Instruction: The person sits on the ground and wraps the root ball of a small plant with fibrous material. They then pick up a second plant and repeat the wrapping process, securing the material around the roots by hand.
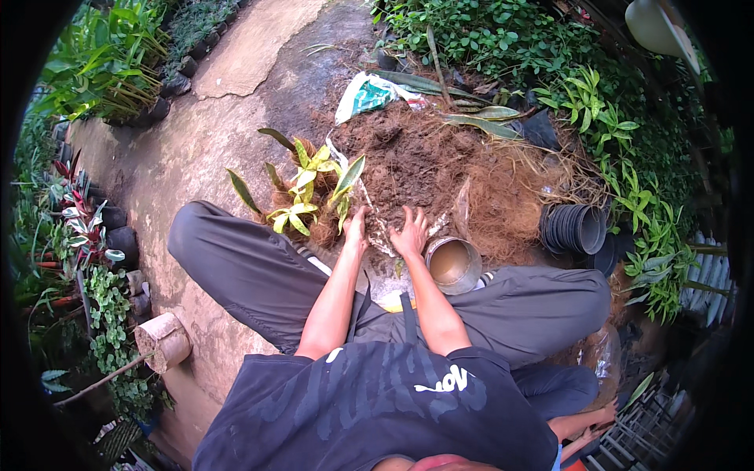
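Bright daylight, palest on the concrete path (251, 51), darker foliage (664, 161) rightward, fisheye bending, black corners

Plants (302, 208) flank the left hand (356, 228); a tub (471, 276) stands just beside the right hand (409, 235). Both could pass forward over the soil (408, 161), with stacked pots (572, 229) farther right.

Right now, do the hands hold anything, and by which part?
It cannot be told: left hand and right hand are at the loose brown soil heap.
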A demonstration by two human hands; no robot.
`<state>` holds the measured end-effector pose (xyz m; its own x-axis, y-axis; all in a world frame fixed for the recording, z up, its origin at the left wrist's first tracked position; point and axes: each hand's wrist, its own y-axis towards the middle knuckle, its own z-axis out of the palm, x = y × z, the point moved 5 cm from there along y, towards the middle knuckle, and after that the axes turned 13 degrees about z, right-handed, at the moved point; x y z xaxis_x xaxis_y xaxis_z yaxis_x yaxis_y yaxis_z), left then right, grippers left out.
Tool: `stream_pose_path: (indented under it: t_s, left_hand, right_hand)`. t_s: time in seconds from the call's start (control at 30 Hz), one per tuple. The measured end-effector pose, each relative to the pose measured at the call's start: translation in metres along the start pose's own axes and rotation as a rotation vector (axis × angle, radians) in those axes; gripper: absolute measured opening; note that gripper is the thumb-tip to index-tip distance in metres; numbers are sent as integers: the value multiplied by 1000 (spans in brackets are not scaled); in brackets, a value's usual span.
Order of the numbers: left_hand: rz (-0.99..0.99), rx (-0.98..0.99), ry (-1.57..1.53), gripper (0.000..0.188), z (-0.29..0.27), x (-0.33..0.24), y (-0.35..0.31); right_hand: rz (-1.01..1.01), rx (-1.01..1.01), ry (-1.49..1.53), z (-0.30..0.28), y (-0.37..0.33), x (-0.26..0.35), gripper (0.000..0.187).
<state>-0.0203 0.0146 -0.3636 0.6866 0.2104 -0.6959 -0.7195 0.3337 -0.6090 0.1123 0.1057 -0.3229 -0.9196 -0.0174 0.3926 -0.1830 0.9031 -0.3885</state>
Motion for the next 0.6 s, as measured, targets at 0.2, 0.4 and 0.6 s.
stream_pose_path:
  t_s: [0.2,0.4,0.6]
  left_hand:
    - [78,67,122,21,-23,6,9]
    - [2,16,206,27,-38,-1,4]
    - [-11,61,158,28,-31,5,2]
  right_hand:
    - [-146,118,-156,19,-12,34,75]
    - [-235,37,-222,36,-14,18,47]
    - [-228,-10,-179,32,-33,-2,35]
